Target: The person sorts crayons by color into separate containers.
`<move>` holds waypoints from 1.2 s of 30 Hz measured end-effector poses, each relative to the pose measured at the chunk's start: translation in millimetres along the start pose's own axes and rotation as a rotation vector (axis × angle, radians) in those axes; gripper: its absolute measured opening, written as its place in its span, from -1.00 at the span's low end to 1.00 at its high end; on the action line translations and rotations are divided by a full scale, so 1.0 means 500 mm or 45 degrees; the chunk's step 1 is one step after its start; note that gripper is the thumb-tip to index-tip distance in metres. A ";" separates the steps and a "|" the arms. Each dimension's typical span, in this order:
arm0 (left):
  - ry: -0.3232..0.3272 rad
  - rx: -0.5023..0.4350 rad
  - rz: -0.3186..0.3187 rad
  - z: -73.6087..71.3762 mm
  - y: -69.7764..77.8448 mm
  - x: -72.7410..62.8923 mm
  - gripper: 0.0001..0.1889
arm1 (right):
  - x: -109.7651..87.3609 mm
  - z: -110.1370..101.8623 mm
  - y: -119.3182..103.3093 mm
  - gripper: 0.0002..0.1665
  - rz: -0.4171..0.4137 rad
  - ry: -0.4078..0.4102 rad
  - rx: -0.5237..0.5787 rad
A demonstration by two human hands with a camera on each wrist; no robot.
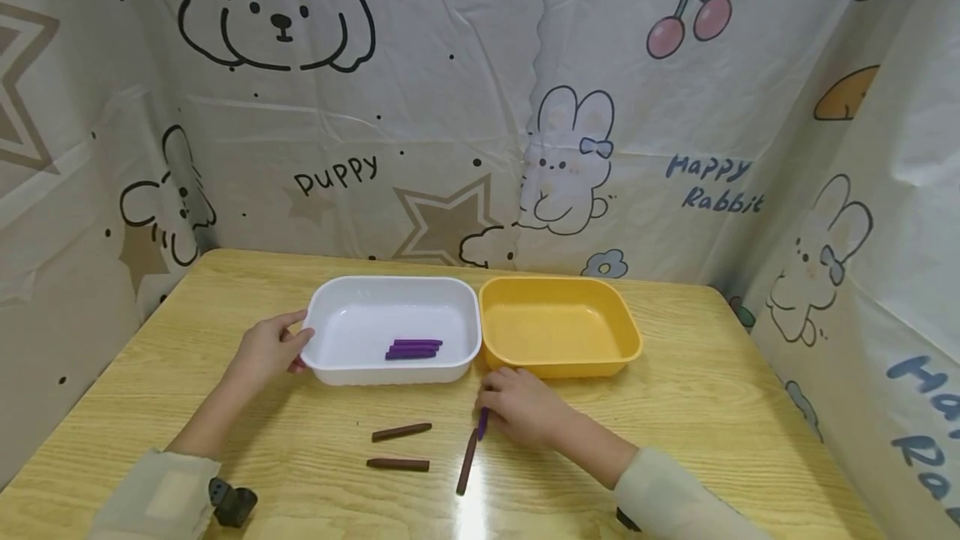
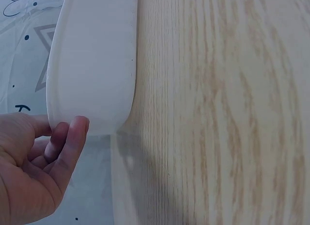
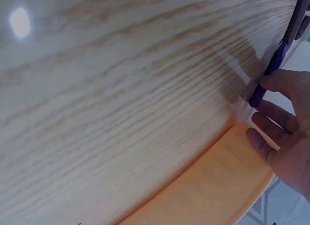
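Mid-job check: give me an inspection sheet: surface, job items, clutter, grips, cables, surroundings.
Surface: wood-grain table with glare near the front.
Job items: three purple crayons in the white tray; yellow tray beside it; three brown crayons on the table.
Clutter: nothing seen.
Left grip: holds the white tray's left end.
Right grip: pinches a fourth purple crayon near the yellow tray.
Cables: nothing seen.
Surroundings: cartoon-printed cloth behind and at both sides.

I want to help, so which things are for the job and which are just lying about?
In the job: left hand, white box, purple crayons inside, right hand, purple crayon it holds.
Probably just lying about: three brown crayons, yellow box.
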State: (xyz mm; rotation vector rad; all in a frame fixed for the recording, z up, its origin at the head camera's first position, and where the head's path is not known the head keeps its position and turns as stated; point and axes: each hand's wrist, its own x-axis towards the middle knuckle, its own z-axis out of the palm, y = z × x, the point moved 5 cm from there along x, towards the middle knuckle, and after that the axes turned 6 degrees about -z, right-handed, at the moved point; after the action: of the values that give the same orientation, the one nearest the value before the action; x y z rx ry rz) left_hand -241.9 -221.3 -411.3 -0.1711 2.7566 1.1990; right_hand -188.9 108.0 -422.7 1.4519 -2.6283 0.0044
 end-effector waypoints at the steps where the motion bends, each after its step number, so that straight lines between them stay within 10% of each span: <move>1: 0.000 0.000 0.000 0.000 0.000 0.000 -0.46 | 0.000 -0.001 0.000 -0.91 -0.004 0.007 -0.014; 16: -0.001 -0.012 -0.015 0.002 0.000 -0.001 -0.45 | -0.007 -0.011 -0.005 -0.97 -0.086 -0.023 -0.169; 36: 0.010 -0.013 -0.007 0.002 -0.001 0.003 -0.46 | 0.035 -0.103 0.015 -0.93 -0.062 0.110 -0.024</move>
State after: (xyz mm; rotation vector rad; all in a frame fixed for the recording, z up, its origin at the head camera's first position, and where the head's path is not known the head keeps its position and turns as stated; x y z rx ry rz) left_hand -243.1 -221.1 -412.5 -0.1852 2.7552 1.2137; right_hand -198.3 100.9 -369.0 1.4741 -2.5173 0.0362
